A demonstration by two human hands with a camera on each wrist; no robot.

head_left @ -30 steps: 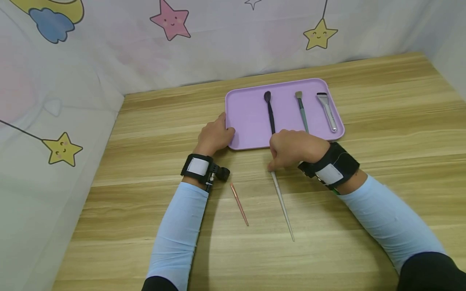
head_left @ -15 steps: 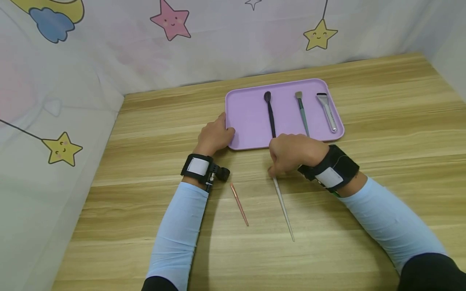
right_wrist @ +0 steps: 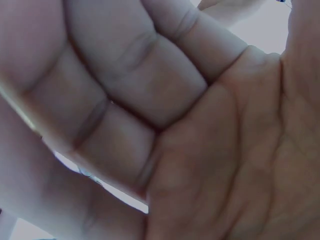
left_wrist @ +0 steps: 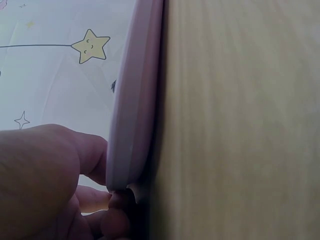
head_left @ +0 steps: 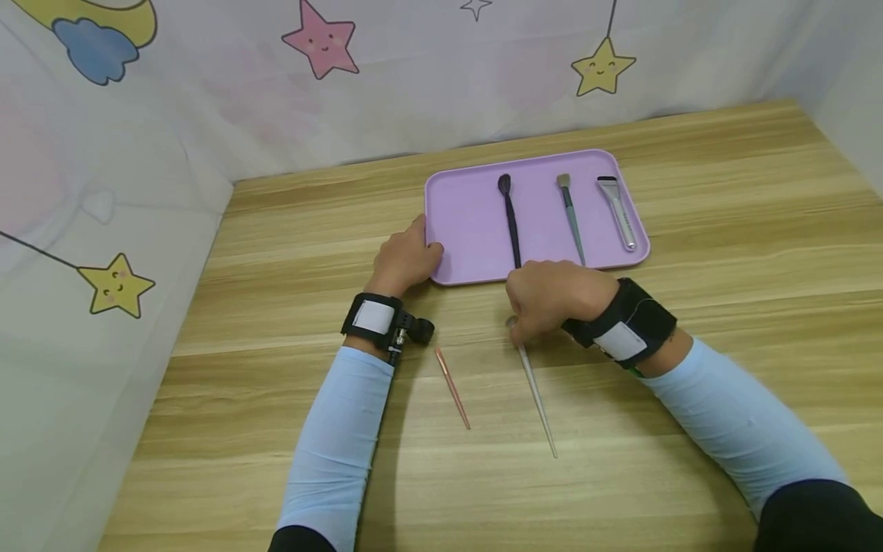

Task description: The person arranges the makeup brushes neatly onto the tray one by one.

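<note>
A lilac tray [head_left: 469, 218] lies at the back of the table. At its front left corner, my left hand [head_left: 403, 259] grips the rim between thumb and fingers; the left wrist view shows the tray's side [left_wrist: 131, 115] pinched there. Just in front of the tray, my right hand [head_left: 555, 299] pinches a silver-handled makeup brush [head_left: 536, 391] near its upper end, and covers part of it. Curled fingers [right_wrist: 135, 65] and palm fill the right wrist view. Left of that brush lies a small rose-gold makeup brush [head_left: 452, 389].
On the tray lie a black makeup brush [head_left: 510, 218], a green-handled one [head_left: 571, 218] and a flat silver one [head_left: 618, 213]. My right hand partly hides the black brush's handle end. Behind the wooden table [head_left: 276, 253] hangs a star-printed cloth [head_left: 428, 92].
My right hand has drawn slightly back from the tray, down along the silver-handled makeup brush, baring its upper end. That brush, the tray and my left hand have stayed put.
</note>
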